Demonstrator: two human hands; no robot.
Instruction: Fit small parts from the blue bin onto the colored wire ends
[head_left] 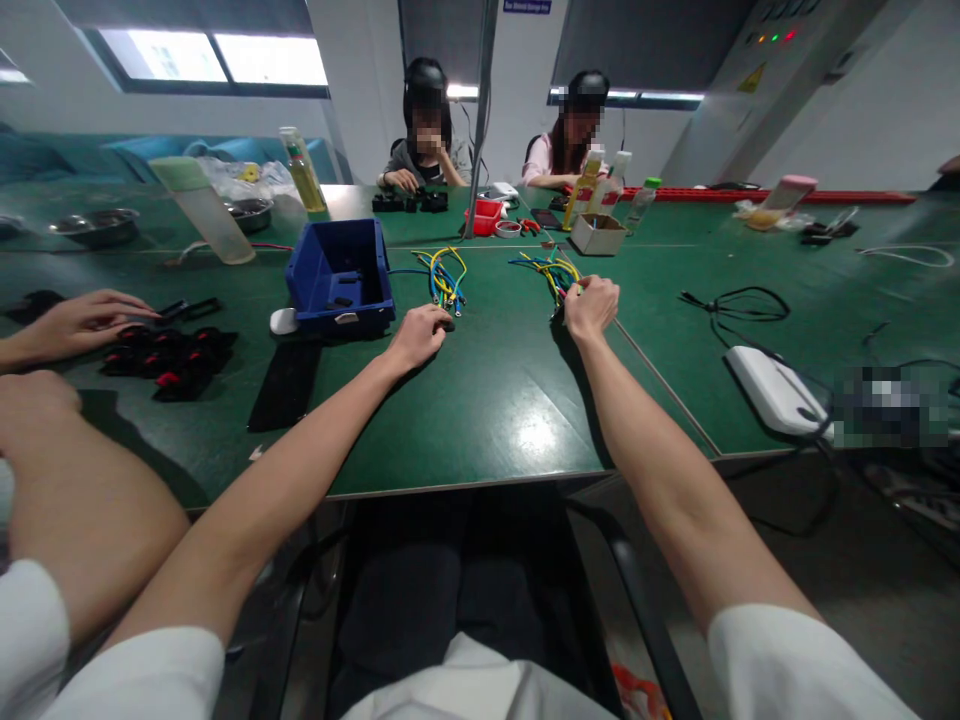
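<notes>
My left hand (421, 336) rests low over the table with its fingers closed on a small black piece (449, 325). Just beyond those fingertips lies a loose bunch of yellow, blue and green wires (445, 275) with metal ends. Farther right, my right hand (594, 306) pinches the near end of a second bunch of coloured wires (553, 268). Its fingertips partly hide the wire ends there. A blue plastic bin (341, 320) with a few black parts inside stands left of the first bunch.
A phone (283, 385) lies beside my left forearm. At the left, a neighbour's hand (90, 322) works by black parts with red spots (169, 358). A white power bank (772, 390) and black cable are at right. Two people sit across the green table (487, 420), behind a metal pole (481, 130).
</notes>
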